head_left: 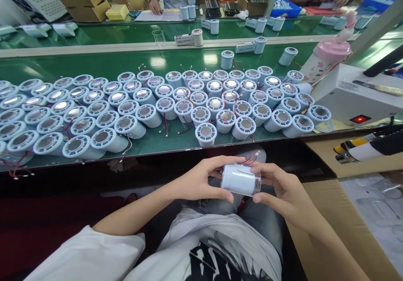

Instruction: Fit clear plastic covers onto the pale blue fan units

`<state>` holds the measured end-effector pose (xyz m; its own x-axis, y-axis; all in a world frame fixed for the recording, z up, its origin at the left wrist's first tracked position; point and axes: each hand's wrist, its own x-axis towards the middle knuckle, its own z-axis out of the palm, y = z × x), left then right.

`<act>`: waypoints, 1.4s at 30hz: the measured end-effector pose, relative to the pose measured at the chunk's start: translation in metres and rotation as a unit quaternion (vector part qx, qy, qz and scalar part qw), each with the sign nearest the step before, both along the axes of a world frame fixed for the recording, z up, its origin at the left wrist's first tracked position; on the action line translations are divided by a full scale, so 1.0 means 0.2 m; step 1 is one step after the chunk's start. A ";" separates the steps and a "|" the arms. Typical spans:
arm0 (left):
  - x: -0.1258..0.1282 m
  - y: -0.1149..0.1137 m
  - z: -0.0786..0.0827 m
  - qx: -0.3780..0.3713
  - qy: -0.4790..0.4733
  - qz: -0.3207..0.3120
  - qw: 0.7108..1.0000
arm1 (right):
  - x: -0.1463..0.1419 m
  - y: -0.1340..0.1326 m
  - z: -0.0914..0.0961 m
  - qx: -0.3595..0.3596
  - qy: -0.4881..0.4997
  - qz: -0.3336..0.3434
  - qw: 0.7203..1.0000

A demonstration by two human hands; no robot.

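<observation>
In front of my lap, a light-blue cylindrical housing [236, 179] lies on its side between my hands. A clear plastic sleeve [257, 183] is around it and stands out past its right end. My left hand [210, 179] grips the left end, thumb below and fingers over the top. My right hand [277, 184] closes on the right end, with its thumb and fingers at the clear sleeve. Thin red and dark wires with small white connectors [255, 154] stick up behind the housing. Many similar blue housings [206, 133] stand on the green bench just beyond my hands.
The green bench [176, 142] has its near edge beyond my hands. At right stand a white machine [362, 96] with a lit red switch, a pink-lidded cup [329, 56] and an open cardboard box [340, 218] holding clear plastic pieces. Co-workers sit across the bench.
</observation>
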<state>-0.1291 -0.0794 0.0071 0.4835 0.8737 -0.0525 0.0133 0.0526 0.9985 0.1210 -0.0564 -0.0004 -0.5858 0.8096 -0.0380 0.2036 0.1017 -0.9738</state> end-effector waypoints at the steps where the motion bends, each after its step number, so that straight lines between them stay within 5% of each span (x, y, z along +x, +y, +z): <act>1: 0.00 0.00 0.00 0.004 0.003 -0.002 1.000 | 0.00 0.00 0.00 -0.019 0.007 0.001 1.000; 30: -0.02 0.00 0.01 0.114 0.045 -0.010 0.992 | -0.11 0.00 0.01 -0.327 0.105 -0.056 0.937; 38: 0.00 0.01 0.00 0.045 -0.018 -0.013 0.999 | -0.14 -0.01 -0.05 -0.374 0.163 -0.060 0.911; 42: 0.09 0.12 -0.06 -0.026 -0.103 -0.030 0.994 | -0.10 -0.03 -0.14 -0.368 0.221 -0.142 0.892</act>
